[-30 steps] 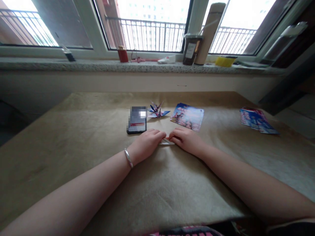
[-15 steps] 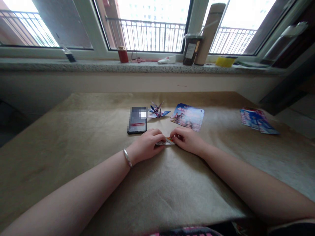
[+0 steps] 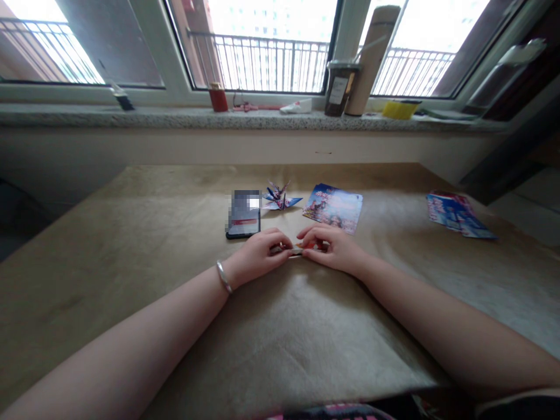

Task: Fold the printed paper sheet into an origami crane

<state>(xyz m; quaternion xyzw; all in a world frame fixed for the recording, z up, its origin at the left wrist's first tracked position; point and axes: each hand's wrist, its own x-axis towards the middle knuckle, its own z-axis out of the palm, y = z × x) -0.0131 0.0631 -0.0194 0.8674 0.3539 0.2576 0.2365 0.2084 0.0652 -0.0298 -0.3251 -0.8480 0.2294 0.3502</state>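
Observation:
Between my hands, low over the table, is a small folded piece of paper, white with orange patches; my fingers cover most of it. My left hand, below a silver bangle on the wrist, pinches its left end with thumb and bent fingers. At the right end my right hand grips it the same way, thumb in front and fingers curled behind. Just beyond my hands sit folded paper cranes with blue and pink patterns.
A phone lies left of the cranes, its screen partly blurred. Patterned paper sheets are stacked to their right, and another stack lies far right on the table. The windowsill behind holds a dark jar and a cardboard tube.
My thumbs have shifted along the paper's near edge, and my right fingers have lifted and opened slightly. The paper has turned so less of its printed face shows. Everything else stays put.

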